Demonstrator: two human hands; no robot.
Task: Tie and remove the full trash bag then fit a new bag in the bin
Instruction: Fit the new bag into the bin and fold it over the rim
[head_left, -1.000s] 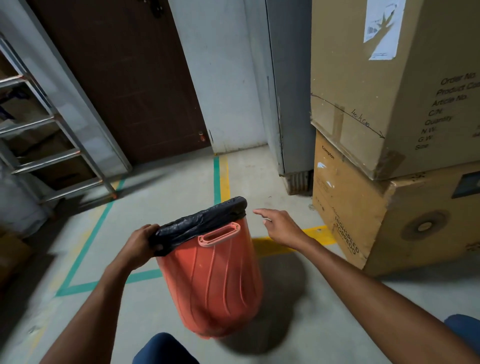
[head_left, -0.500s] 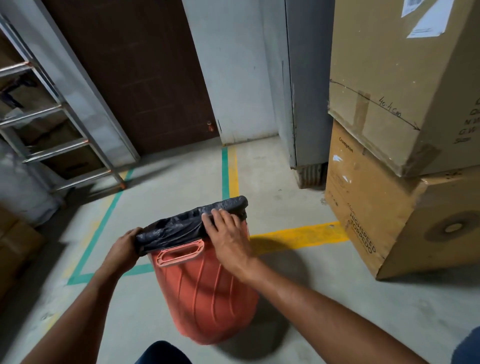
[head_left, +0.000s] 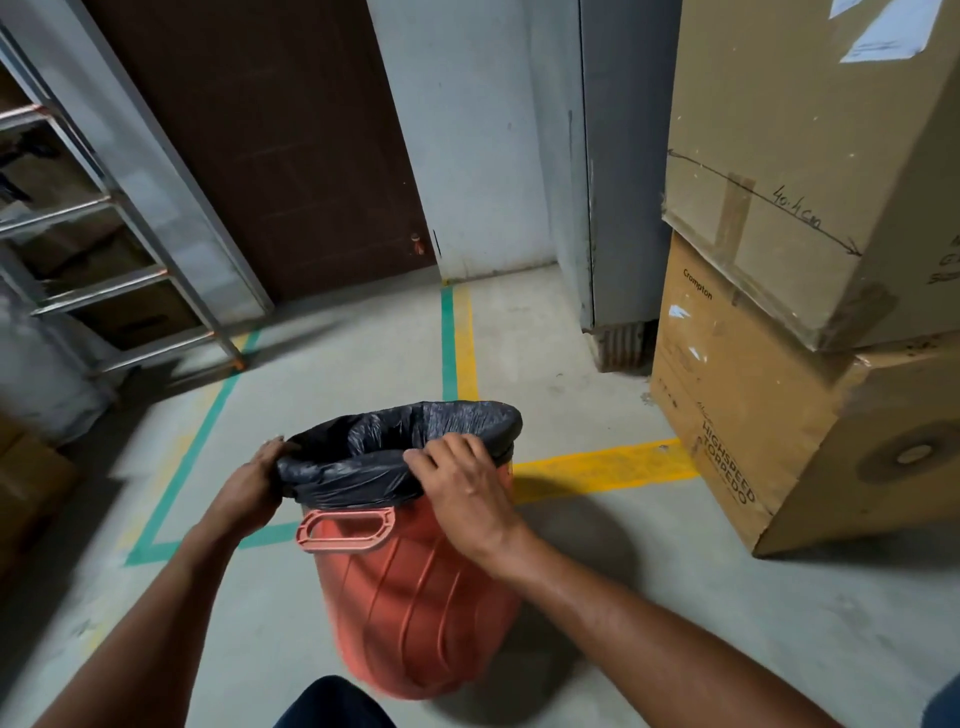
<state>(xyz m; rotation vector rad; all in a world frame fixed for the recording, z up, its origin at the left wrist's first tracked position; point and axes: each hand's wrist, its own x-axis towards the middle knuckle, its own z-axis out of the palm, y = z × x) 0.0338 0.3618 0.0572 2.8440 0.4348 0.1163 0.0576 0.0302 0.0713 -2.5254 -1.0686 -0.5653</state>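
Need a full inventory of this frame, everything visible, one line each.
bin: one, orange, on the floor, centre
trash bag: one, black, lining the bin, folded over its rim
cardboard boxes: two, brown, stacked at right
ladder: one, silver metal, left
door: one, dark brown, at the back
cabinet: one, grey, left of the boxes
floor lines: several, green and yellow, on the concrete
knee: one, dark blue cloth, bottom edge
left hand: one, grips the trash bag at the rim's left side
right hand: one, holds the trash bag at the near rim

Dim light, soft shadows, wide-angle edge distortion
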